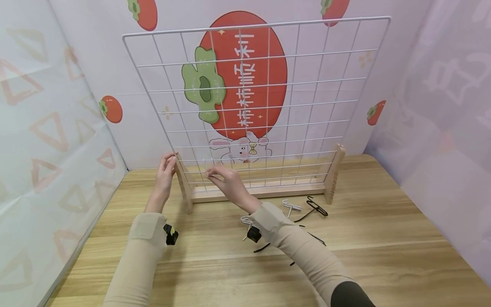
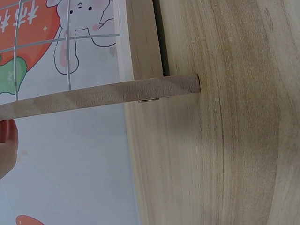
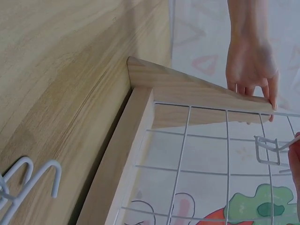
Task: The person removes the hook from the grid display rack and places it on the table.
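A white wire grid panel [image 1: 268,26] stands upright in a wooden stand [image 1: 258,192]. My left hand [image 1: 165,177] grips the upper end of the stand's left side piece [image 3: 187,89], fingers and thumb on either side of the wood. In the left wrist view only a few fingertips [image 2: 8,145] show beside that side piece [image 2: 103,93]. In front of the lower left of the grid, my right hand [image 1: 229,183] pinches a small white wire hook [image 3: 267,161]. Its squared end overlaps the grid wires in the right wrist view, while its rear end is hidden by the fingers.
On the table [image 1: 215,264], in front of the stand, lie loose white hooks [image 1: 292,206] and black hooks [image 1: 317,207]. Some are partly covered by the right forearm. Printed cloth [image 1: 314,145] hangs behind the grid and along both sides.
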`<state>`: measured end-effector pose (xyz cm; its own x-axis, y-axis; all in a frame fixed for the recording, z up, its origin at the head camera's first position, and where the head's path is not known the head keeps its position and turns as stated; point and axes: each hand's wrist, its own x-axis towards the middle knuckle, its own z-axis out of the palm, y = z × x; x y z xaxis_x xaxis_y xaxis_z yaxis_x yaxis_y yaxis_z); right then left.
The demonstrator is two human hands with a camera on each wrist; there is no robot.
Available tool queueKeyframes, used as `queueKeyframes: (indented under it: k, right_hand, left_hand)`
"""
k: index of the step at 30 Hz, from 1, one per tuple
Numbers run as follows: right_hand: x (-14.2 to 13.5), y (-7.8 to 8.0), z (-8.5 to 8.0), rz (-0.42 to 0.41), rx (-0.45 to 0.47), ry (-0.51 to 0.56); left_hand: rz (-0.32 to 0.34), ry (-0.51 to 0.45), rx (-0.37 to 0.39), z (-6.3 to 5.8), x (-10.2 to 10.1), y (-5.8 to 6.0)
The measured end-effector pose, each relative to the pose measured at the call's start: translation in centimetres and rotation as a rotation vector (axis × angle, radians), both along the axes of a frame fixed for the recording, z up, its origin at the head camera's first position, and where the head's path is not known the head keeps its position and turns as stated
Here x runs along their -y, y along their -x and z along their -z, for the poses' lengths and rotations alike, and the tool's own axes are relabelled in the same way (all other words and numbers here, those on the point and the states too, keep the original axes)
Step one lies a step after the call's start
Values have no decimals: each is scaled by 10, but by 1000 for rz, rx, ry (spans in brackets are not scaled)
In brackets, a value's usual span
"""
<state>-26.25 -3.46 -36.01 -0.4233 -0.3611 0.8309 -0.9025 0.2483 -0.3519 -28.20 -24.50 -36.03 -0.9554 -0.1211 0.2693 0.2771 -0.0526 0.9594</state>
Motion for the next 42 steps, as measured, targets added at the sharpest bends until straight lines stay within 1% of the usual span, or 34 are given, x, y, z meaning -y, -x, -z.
queueKeyframes:
  k: [3, 9, 15, 22, 27, 34, 39, 42]
  right_hand:
    - [-4, 0, 1, 7, -1, -28]
    - [-11, -1, 3, -10, 24, -70]
    - [-16, -1, 8, -45, 35, -115]
    - [-23, -3, 13, -61, 91, -194]
    - [-26, -6, 16, -76, 137, -239]
    - [-29, -9, 21, -96, 196, -292]
    - [-31, -11, 23, -92, 233, -326]
    - [-32, -12, 25, -89, 238, -344]
  left_hand:
    - [-3, 1, 2, 0, 0, 0]
    - [-6, 1, 0, 0, 0, 1]
    - [-7, 7, 1, 1, 1, 1]
    - [-8, 5, 7, 0, 1, 1]
    - [-4, -6, 24, -4, 0, -2]
    - [-6, 12, 35, -15, -7, -12]
    - [-6, 4, 32, -16, -9, -14]
    - [-3, 5, 32, -15, -8, -13]
